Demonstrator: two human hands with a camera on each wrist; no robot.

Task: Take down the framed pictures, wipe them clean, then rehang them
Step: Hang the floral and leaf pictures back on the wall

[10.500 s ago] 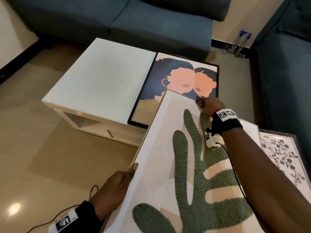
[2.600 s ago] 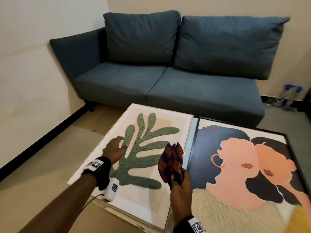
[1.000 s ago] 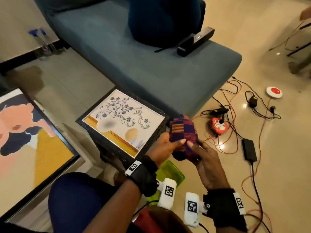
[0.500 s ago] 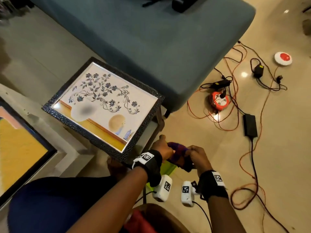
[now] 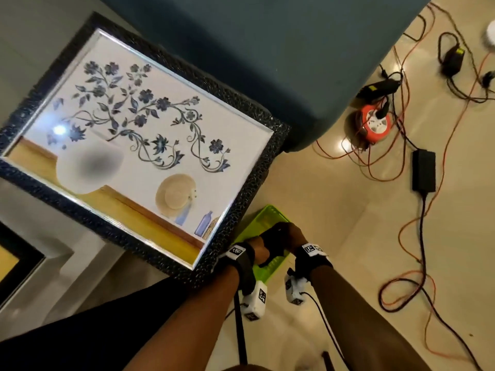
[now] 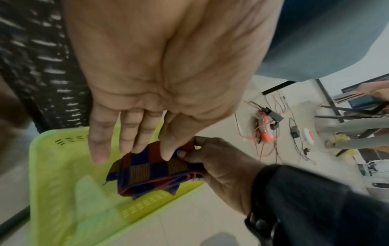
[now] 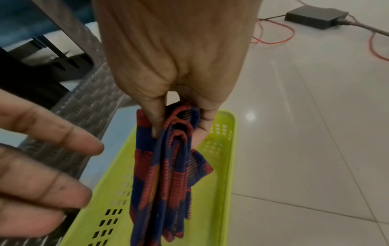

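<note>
Checked cloth (image 6: 151, 171), navy and red, folded: pinched at its upper edge between thumb and fingers of my right hand (image 7: 176, 63), hanging down over the lime-green slotted plastic basket (image 7: 219, 191) on the tiled floor (image 7: 305, 149). My left hand (image 6: 164, 69) is beside it, fingers (image 6: 99, 141) straight and spread; in the left wrist view the fingertips lie against the cloth's top edge, not gripping. The framed picture (image 5: 139, 145), floral print in a black textured frame, lies flat on a stand just left of both hands, apart from them. Orange cable reel (image 5: 373, 127) and cords sit on the floor to the right.
</note>
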